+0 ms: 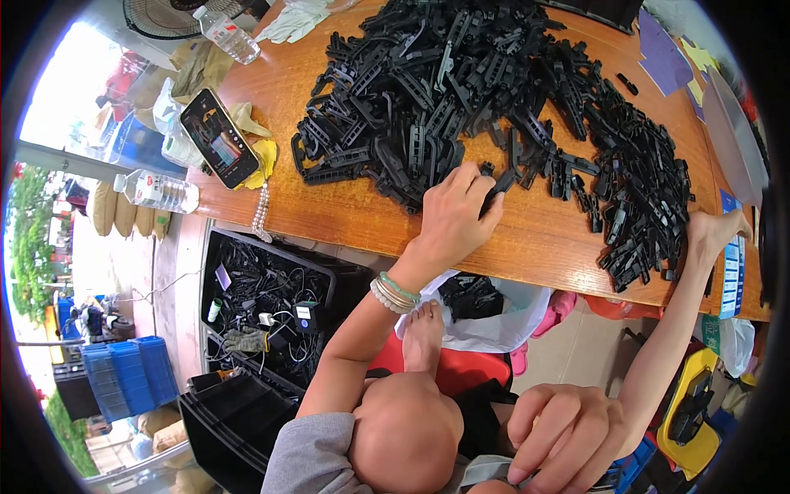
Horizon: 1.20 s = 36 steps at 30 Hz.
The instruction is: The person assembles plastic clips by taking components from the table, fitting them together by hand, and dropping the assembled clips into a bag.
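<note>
My left hand (457, 212), with bracelets at its wrist, reaches over the front edge of the wooden table. Its thumb and fingers close on a black plastic piece (501, 183), partly hidden by them. Just beyond lies a big heap of long black plastic parts (428, 99), some shaped like slotted brackets. Smaller black plastic pieces (638, 189) form a second heap to the right. My right hand (568, 432) is close to the camera near the lower edge, fingers curled in; whether anything is in them is hidden.
A phone (220, 138) leans at the table's left, near a water bottle (160, 191) and a pearl strand (262, 212). Below stands a black crate (329, 288) of parts and cables. My raised knee (403, 436) is in front. A bare limb (676, 321) reaches the table's right side.
</note>
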{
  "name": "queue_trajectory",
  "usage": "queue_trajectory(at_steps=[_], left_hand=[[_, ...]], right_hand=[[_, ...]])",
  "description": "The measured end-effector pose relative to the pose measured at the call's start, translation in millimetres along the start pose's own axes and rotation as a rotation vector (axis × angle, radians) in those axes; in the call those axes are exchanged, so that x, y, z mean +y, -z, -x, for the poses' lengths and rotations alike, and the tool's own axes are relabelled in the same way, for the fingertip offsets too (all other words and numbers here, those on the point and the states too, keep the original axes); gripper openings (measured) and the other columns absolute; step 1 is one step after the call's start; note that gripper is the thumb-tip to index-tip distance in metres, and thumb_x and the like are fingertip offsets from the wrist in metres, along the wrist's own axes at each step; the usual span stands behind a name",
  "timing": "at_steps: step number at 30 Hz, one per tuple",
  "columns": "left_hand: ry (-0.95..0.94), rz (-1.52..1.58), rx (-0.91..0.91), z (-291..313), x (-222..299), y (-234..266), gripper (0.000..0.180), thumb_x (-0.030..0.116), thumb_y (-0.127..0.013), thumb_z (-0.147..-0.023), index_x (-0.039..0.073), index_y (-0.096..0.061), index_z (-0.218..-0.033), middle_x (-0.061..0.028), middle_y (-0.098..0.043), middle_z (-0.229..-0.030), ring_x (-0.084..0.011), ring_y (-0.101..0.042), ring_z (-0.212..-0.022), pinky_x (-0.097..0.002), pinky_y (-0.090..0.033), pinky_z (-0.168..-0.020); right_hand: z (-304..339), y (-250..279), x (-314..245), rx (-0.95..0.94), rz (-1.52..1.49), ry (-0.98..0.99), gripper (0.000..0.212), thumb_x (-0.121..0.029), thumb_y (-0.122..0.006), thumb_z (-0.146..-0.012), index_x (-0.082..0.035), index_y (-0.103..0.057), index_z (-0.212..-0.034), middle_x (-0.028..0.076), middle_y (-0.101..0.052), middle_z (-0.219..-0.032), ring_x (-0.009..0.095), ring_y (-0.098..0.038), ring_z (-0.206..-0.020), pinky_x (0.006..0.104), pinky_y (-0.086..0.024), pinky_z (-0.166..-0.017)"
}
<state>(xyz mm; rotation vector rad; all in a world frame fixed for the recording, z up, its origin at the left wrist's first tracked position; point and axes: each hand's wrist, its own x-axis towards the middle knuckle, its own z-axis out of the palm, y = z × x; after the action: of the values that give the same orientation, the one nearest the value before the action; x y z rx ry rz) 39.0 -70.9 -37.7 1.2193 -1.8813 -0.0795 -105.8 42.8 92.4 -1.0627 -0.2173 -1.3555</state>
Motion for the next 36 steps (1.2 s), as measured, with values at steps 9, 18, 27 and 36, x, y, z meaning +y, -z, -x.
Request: queue_trajectory(at_steps=[9,18,27,36], left_hand=[[0.216,0.602,0.068,-2.0,30.9,6.2,0.019,-0.007,-0.063,-0.079,-0.001,-0.050,-0.091,-0.0109,-0.060,-0.098,-0.0152,-0.063,-0.080,-0.0267,-0.051,-0.071],[0.862,1.425,-0.572,2.9,58.1,41.3,0.015,0.010,-0.057,-0.091,-0.003,-0.054,-0.099,-0.0060,-0.060,-0.084,-0.0124,-0.061,-0.071,-0.0252,-0.052,-0.060],[0.794,1.375,-0.627,14.2,50.6,35.5,0.022,0.005,-0.063,-0.085,-0.008,-0.062,-0.103,-0.0075,-0.060,-0.091,-0.0120,-0.059,-0.071,-0.0235,-0.048,-0.060],[0.760,1.058,-0.578,14.9,63.2,40.2,0.017,0.008,-0.065,-0.084,-0.006,-0.065,-0.094,-0.0117,-0.063,-0.088,-0.0169,-0.062,-0.073,-0.0263,-0.048,-0.060]], right_hand=[[42.0,27.8,6.1,0.715,0.851,-0.131,0.030,-0.005,-0.066,-0.075,0.005,-0.053,-0.101,0.014,-0.056,-0.078,0.018,-0.055,-0.059,0.0256,-0.044,-0.050],[57.5,54.3,13.4,0.857,0.796,-0.426,0.017,0.002,-0.053,-0.087,0.008,-0.056,-0.103,0.014,-0.061,-0.097,0.019,-0.063,-0.077,0.0279,-0.052,-0.068],[67.4,61.1,-2.1,0.630,0.930,-0.569,0.018,0.003,-0.056,-0.085,0.010,-0.060,-0.102,0.015,-0.058,-0.098,0.020,-0.062,-0.082,0.0296,-0.052,-0.073],[76.3,64.7,21.2,0.843,0.996,-0.427,0.018,0.015,-0.062,-0.076,0.009,-0.063,-0.093,0.013,-0.059,-0.092,0.017,-0.061,-0.075,0.0248,-0.051,-0.067]])
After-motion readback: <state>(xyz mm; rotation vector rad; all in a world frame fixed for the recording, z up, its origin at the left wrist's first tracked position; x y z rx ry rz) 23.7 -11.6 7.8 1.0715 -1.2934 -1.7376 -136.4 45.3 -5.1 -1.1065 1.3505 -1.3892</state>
